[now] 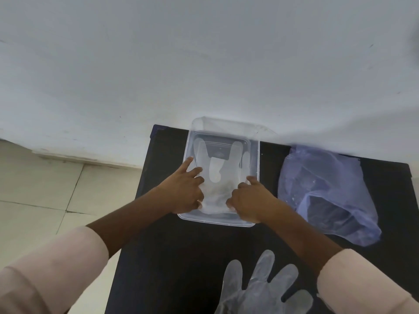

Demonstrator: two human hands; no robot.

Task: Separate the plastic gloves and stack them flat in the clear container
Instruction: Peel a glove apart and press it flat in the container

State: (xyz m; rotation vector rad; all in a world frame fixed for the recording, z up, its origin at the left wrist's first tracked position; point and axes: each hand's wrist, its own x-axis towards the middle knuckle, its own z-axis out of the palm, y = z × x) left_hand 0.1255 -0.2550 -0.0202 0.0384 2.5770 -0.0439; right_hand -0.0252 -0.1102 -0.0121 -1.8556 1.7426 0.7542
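Floor (40,191): pale tiles, far left, beside the table.
L sleeve (49,273): pale pink, runs in from lower-left corner; forearm bare past the cuff.
L hand (184,189): palm down, reaching over the container's left wall; index finger stretched fwd along the left rim, other fingers bent inward onto the glove inside. Presses flat, no pinch seen; nothing grasped.
Table (172,257): black top, near the white wall (204,53).
Container (255,159): clear plastic tub, rectangular, on table at centre, far end against the wall.
Glove in container (215,168): translucent, lying flat on the tub floor, fingers pointing toward the wall; cuff end bunched btwn both hands. How many layers lie there: can't tell, film too clear.
R hand (251,200): palm down, over the tub's near-right corner; fingers curled, tips on the glove's cuff end. Fingertips partly hidden by own knuckles, so pinch vs. press: can't tell.
Spare glove (263,288): translucent, spread on table near bottom edge, fingers fanned; cuff cut off by frame.
R sleeve (362,284): pale pink, lower right, covers part of spare glove's edge.
Plastic bag (328,189): bluish clear, crumpled, right of tub, apart from it; contents dark, hard to make out.
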